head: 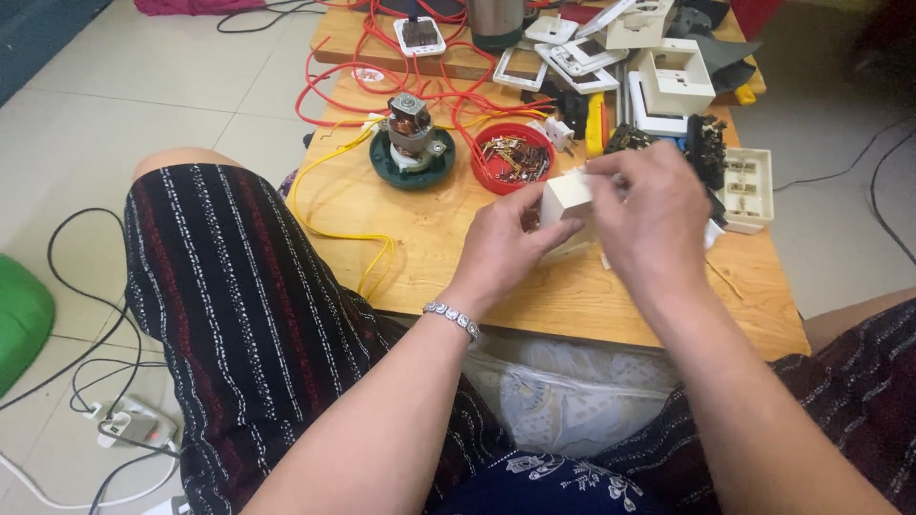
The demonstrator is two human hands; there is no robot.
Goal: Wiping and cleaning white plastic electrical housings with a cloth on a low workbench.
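A low wooden table (429,238) of pale, grained boards stands on a floor of large light tiles (143,86), and the person sits at its near edge with knees spread to either side, dressed in dark cloth with thin white stripes. Over the near-right part of the table both hands meet around a small white plastic box (565,195): the left hand (501,250), a silver bracelet (451,319) on its wrist, cups the box from the left with its fingers curled about the side, while the right hand (649,215) covers the box from the right and above, fingertips pinched at its top edge. The box is held just above the tabletop, not resting on it as far as can be told. Just beyond the hands, a red round dish (510,157) holds small metal parts, and to its left a small electric motor (410,133) stands upright on a dark green round base. Red wires (334,91) loop across the far-left boards, and a yellow wire (329,215) trails toward the near edge. White switch plates and socket boxes (668,81) are heaped at the far right. On the floor at near left, a white power strip (134,424) lies among dark cables, beside something green (19,319).
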